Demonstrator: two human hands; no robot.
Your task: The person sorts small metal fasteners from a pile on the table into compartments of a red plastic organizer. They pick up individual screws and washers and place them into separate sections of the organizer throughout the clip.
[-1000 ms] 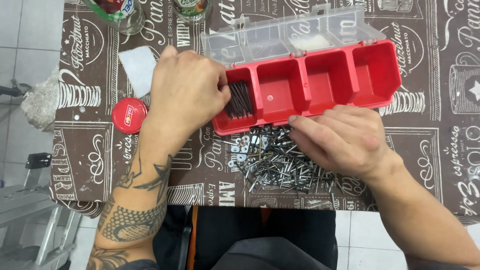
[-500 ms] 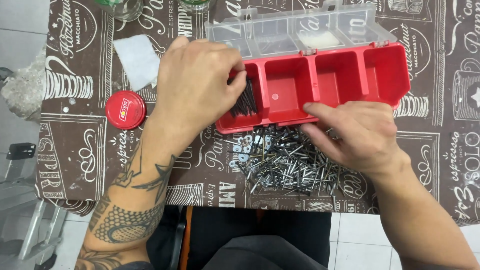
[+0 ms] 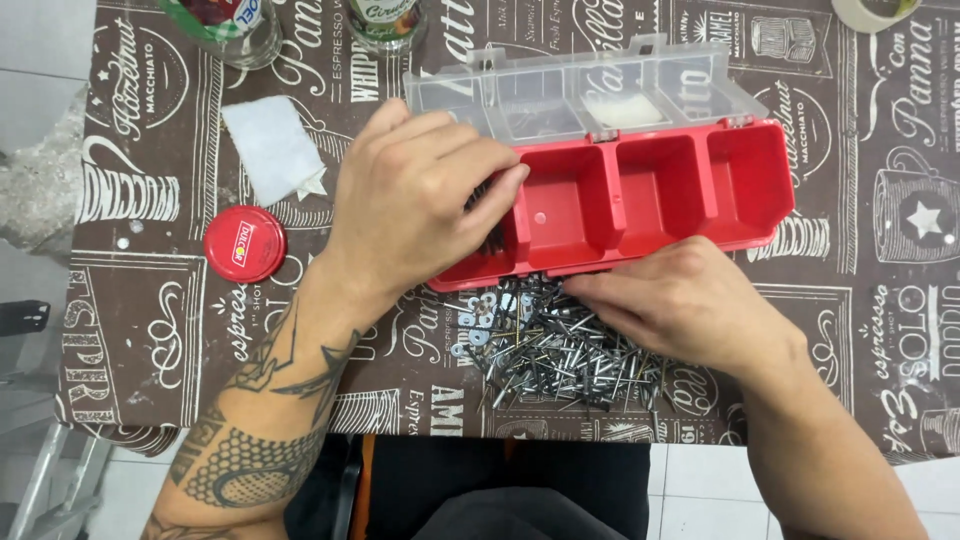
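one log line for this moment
left hand: over red organizer, leftmost bin | right hand: on screw pile

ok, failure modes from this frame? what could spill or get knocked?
1. The pile of screws and nails lies close to the table's near edge; a sweep of the right hand could push some off.
2. The left hand rests over the end compartment of the red organizer box; pressing its rim might tip it.
3. Mixed hardware could land in the wrong compartment.
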